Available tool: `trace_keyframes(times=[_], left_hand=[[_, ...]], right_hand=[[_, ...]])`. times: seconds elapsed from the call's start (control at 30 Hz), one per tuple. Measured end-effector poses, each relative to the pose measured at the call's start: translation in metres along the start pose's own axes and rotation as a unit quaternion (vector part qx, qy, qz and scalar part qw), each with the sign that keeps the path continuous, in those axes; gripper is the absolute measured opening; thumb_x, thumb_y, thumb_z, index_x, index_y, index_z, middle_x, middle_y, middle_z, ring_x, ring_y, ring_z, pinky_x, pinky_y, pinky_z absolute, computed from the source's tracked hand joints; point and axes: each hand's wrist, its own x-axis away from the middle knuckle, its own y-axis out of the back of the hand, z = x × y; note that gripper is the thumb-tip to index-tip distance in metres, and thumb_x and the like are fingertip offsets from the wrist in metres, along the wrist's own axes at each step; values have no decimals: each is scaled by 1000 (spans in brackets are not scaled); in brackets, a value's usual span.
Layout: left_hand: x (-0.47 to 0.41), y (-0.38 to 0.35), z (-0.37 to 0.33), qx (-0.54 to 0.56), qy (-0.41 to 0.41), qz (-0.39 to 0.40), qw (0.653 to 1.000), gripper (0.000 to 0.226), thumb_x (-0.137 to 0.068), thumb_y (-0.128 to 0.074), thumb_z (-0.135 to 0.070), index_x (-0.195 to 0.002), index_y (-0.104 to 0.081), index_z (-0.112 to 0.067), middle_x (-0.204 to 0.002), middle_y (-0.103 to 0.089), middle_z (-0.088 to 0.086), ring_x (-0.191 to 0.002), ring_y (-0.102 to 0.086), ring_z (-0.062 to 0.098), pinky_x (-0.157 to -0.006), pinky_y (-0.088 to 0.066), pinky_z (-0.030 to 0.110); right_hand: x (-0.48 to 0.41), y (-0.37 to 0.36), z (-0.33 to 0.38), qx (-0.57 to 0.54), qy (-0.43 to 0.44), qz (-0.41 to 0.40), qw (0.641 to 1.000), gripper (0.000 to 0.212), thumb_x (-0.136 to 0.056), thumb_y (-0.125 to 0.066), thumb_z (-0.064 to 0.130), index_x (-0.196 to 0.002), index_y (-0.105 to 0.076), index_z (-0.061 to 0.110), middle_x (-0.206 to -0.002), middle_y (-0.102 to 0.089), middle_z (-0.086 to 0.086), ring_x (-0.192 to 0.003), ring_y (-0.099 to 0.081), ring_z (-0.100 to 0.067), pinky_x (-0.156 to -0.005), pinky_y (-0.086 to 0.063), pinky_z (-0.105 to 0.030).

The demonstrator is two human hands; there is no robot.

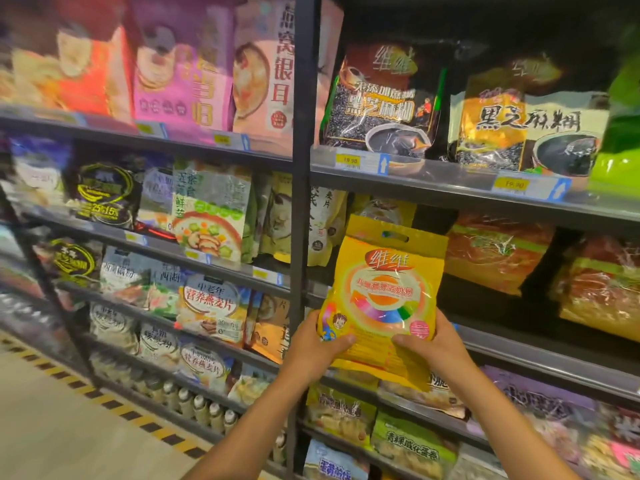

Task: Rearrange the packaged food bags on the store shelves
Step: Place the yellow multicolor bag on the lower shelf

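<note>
Currently held: we clasp the yellow bag [382,289] at its bottom corners, left grip [320,344] and right grip [434,342] both curled on it.
Long axis: upright, rising above both grips.
Likely slot: shelf [519,353] just beyond, nearer our right grip.

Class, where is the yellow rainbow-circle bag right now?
Head view, right of the black shelf post: the left hand and right hand grip the yellow bag low down, left of the red bag.
</note>
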Motion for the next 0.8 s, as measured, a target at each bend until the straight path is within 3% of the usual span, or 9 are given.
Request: trace_keyframes(times=[0.17, 0.33, 0.43, 0.5, 0.57, 0.67, 0.8], left_hand=[[-43, 1, -3, -13, 0, -17, 1000, 41, -86, -83, -40, -119, -59, -33, -113, -72, -12, -102, -68, 4, -92, -58, 33], [-100, -5, -10, -35, -1, -28, 999, 42, -84, -82, -48, -119, -63, -34, -110, -74, -14, -101, -70, 6, -94, -59, 41], [-133, -10, -20, -52, -6, -23, 998, 36, -86, -80, -48, -113, -58, -39, -112, -70, -12, -101, -66, 5, -93, -56, 36], [-158, -14, -25, -62, 3, -27, 998, 39, -82, -81, -53, -110, -58, -39, -112, -70, -8, -102, -67, 10, -95, -56, 40], [-181, -18, -28, -70, 20, -27, 997, 49, -79, -82, -58, -113, -62, -30, -111, -71, -3, -102, -68, 16, -96, -57, 46], [-212, -23, -32, -85, 43, -29, 995, 59, -76, -83, -58, -116, -62, -21, -108, -71, 0, -99, -68, 18, -94, -58, 45], [-251, -34, -32, -101, 53, -33, 993, 73, -77, -85, -53, -134, -58, -17, -126, -69, 4, -117, -65, 29, -94, -51, 34]], right_hand=[[-43, 5, -1, 2, 8, 32, 999, 73, -77, -84, -3, -136, -52, 23, -123, -72, -1, -97, -74, -6, -71, -60, -21], [-100, 18, -1, 27, 9, 30, 999, 75, -76, -88, 3, -138, -51, 28, -121, -72, 4, -99, -73, -7, -71, -59, -21], [-135, 26, 3, 39, -18, 5, 999, 54, -78, -87, 5, -119, -57, 23, -113, -73, -2, -97, -72, -14, -76, -59, -28], [-157, 32, 2, 54, -34, 2, 998, 42, -79, -87, 11, -109, -61, 23, -107, -74, -5, -95, -73, -20, -85, -61, -41], [-175, 36, 1, 76, -49, 3, 996, 39, -80, -88, 21, -110, -62, 25, -111, -74, -4, -101, -71, -23, -94, -58, -45], [-201, 42, -1, 63, 10, 14, 998, 69, -79, -86, 8, -136, -51, 27, -121, -67, 6, -109, -64, -10, -96, -52, -35], [-232, 45, -3, 49, 48, 35, 997, 79, -79, -80, -7, -139, -44, 29, -123, -65, 9, -107, -66, -2, -85, -52, -19]])
